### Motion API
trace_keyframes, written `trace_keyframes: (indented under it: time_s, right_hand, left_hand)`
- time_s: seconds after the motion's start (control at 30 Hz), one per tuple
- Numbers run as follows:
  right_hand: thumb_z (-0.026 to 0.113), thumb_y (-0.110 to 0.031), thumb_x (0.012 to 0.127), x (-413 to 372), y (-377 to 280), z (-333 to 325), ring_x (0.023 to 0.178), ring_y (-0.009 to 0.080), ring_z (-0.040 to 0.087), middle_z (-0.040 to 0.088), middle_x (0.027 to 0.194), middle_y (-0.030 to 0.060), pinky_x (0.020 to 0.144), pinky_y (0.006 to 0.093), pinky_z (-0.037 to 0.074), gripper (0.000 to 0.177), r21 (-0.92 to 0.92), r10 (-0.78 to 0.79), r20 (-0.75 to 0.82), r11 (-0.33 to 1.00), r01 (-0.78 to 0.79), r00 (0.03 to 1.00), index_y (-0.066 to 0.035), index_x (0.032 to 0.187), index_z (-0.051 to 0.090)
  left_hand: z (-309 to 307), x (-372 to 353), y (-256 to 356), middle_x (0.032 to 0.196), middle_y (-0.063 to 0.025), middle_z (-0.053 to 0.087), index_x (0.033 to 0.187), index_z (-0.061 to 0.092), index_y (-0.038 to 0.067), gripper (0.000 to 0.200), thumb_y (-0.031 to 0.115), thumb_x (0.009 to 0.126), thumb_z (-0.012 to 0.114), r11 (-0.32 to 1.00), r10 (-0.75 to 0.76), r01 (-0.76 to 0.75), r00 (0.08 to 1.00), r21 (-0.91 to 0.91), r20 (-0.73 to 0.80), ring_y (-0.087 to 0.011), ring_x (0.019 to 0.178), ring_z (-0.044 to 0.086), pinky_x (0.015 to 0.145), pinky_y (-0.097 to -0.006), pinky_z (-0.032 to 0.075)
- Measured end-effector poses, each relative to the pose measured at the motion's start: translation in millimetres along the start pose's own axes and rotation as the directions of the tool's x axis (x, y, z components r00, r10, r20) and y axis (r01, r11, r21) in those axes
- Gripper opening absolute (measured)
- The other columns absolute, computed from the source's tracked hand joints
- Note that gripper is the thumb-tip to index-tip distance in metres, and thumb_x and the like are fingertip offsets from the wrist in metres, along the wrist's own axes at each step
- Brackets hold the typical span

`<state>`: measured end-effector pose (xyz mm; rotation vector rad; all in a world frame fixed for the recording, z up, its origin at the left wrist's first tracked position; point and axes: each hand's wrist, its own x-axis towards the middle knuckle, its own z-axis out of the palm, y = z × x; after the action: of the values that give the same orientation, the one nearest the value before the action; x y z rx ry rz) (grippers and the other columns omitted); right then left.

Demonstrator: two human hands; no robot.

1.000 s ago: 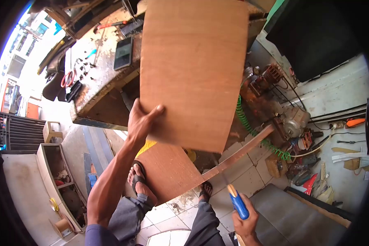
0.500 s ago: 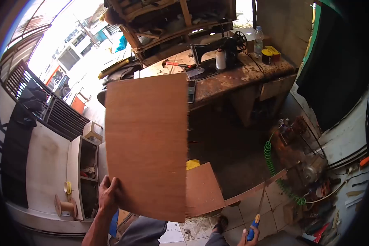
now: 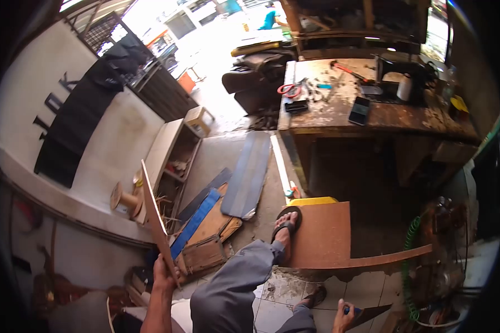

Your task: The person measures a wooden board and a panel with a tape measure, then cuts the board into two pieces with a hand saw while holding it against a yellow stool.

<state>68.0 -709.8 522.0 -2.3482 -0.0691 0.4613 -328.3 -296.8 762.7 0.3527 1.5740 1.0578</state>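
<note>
My left hand point(image 3: 164, 273) grips the lower end of a thin plywood panel point(image 3: 156, 213), now turned almost edge-on at the left. My right hand point(image 3: 343, 317), low in the view, is closed around the blue handle of a handsaw point(image 3: 368, 316), its dark blade pointing right. Between the hands lies another plywood sheet point(image 3: 325, 236), with a narrow strip running out from its right side. My sandalled foot point(image 3: 286, 225) rests on its left edge. Something yellow point(image 3: 311, 201) shows behind the sheet's far edge.
A worn workbench point(image 3: 328, 119) holds a sewing machine point(image 3: 391, 75), hammer point(image 3: 347, 71), red-handled scissors point(image 3: 290, 90) and phone point(image 3: 359, 111). Boards point(image 3: 247, 177) and a blue strip point(image 3: 195, 222) lie left of my leg. A green coiled hose point(image 3: 410, 236) hangs at right.
The plywood panel has swung left and turned from face-on to edge-on in my left hand. The view has shifted left. My foot now rests on the lower sheet, and the saw blade has tipped rightward.
</note>
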Motion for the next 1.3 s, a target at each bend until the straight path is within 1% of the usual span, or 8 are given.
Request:
trace_keyframes:
  time_s: [0.1,0.2,0.57,0.8,1.0,1.07,1.13,1.3]
  right_hand:
    - [0.071,-0.062,0.085,53,-6,62,0.055,0.0215,0.053,0.06,0.076,0.0069,0.053,0.0315,0.046,0.06,0.285,0.332,0.12,0.891,-0.353,0.936,-0.006,0.106,0.063]
    - [0.066,-0.061,0.089,78,-81,68,0.048,0.0159,0.047,0.051,0.067,0.0027,0.044,0.0297,0.041,0.053,0.426,0.459,0.433,0.654,-0.625,0.776,-0.01,0.102,0.063]
    - [0.059,-0.034,0.097,135,-147,100,0.049,0.0095,0.045,0.046,0.063,-0.0002,0.042,0.0258,0.038,0.025,0.604,0.312,0.241,0.693,-0.394,0.919,-0.01,0.09,0.058]
    - [0.064,-0.037,0.096,135,-72,139,0.076,0.0275,0.062,0.063,0.09,0.0111,0.066,0.0376,0.05,0.035,-0.036,0.013,-0.233,0.999,-0.022,0.972,-0.003,0.098,0.058]
    - [0.076,-0.054,0.083,56,-52,225,0.077,0.0291,0.059,0.065,0.088,0.0131,0.07,0.0436,0.049,0.056,-0.017,0.282,-0.097,0.959,-0.285,0.955,-0.002,0.094,0.06]
    - [0.076,-0.058,0.081,15,-112,247,0.076,0.0282,0.06,0.066,0.089,0.0122,0.064,0.0429,0.049,0.057,0.052,0.363,-0.115,0.932,-0.36,0.925,-0.004,0.094,0.061]
    - [0.073,-0.064,0.081,-7,-176,250,0.071,0.0235,0.06,0.064,0.082,0.0088,0.055,0.0368,0.045,0.056,0.474,0.714,0.196,0.531,-0.703,0.672,-0.012,0.097,0.062]
    - [0.06,-0.074,0.085,54,-169,256,0.047,0.0178,0.044,0.05,0.066,0.0042,0.043,0.0334,0.034,0.059,0.597,0.741,0.357,0.288,-0.749,0.569,-0.015,0.088,0.056]
  left_hand:
    - [10,-22,-1,0.056,0.0002,0.049,0.079,0.057,0.013,0.026,0.035,0.093,0.058,0.993,-0.095,0.097,0.995,-0.068,0.026,-0.0144,0.044,0.046,0.041,-0.0308,0.039]
    - [11,-32,6,0.057,0.001,0.048,0.082,0.055,0.013,0.027,0.036,0.095,0.057,0.994,-0.083,0.086,0.996,-0.072,0.037,-0.0135,0.044,0.046,0.041,-0.0297,0.038]
    - [11,-26,28,0.059,0.0033,0.04,0.081,0.049,0.016,0.043,0.054,0.099,0.053,0.998,-0.056,0.055,0.987,-0.006,-0.152,-0.0118,0.046,0.041,0.04,-0.0275,0.032]
    - [-34,65,14,0.062,-0.0042,0.059,0.083,0.067,0.013,0.036,0.043,0.097,0.056,0.882,-0.249,0.32,0.94,-0.347,0.235,-0.0199,0.05,0.056,0.044,-0.0344,0.045]
    - [-58,201,-22,0.081,-0.0112,0.061,0.107,0.063,-0.002,0.045,0.041,0.096,0.054,0.522,-0.193,0.697,0.658,-0.492,0.728,-0.0244,0.072,0.059,0.066,-0.0374,0.049]
    - [-59,243,-20,0.077,-0.0103,0.06,0.105,0.064,-0.001,0.045,0.041,0.097,0.053,0.59,-0.233,0.683,0.654,-0.43,0.72,-0.0245,0.07,0.059,0.064,-0.0373,0.049]
    - [-69,275,-19,0.076,-0.0098,0.06,0.104,0.064,-0.001,0.045,0.042,0.097,0.054,0.555,-0.289,0.719,0.638,-0.418,0.714,-0.0245,0.069,0.059,0.063,-0.037,0.049]
    - [-78,342,7,0.063,-0.0041,0.053,0.088,0.06,0.006,0.037,0.043,0.094,0.059,0.712,-0.557,0.585,0.807,-0.388,0.196,-0.0187,0.049,0.05,0.043,-0.032,0.042]
